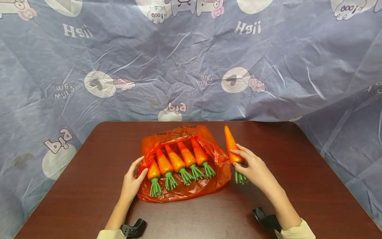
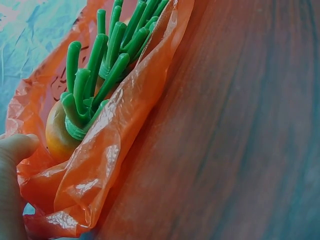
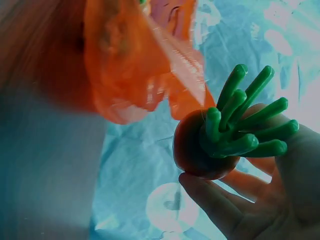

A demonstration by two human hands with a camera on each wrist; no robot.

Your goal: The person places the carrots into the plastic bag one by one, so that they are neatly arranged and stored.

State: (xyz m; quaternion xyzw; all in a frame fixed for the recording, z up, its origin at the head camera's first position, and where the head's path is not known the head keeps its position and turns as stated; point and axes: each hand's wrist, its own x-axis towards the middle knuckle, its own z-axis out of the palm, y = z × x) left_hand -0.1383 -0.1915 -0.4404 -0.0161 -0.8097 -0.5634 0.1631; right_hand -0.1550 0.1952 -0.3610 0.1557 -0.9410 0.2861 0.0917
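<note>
My right hand grips a toy carrot by its thick end, tip pointing away and green leaves toward me. In the right wrist view, its green stalks stick out beside my fingers. At the left, my left hand holds the side edge of a thin orange-red plastic bag, its thumb near the nearest carrot. Several more carrots lie side by side in the bag's mouth, leaves toward me. The left wrist view shows one carrot's stalks behind the bag's raised edge.
Everything stands on a dark reddish-brown table. Behind it hangs a wrinkled grey-blue cloth with printed cartoons, reaching down to the table's far edge. Black straps are around both wrists.
</note>
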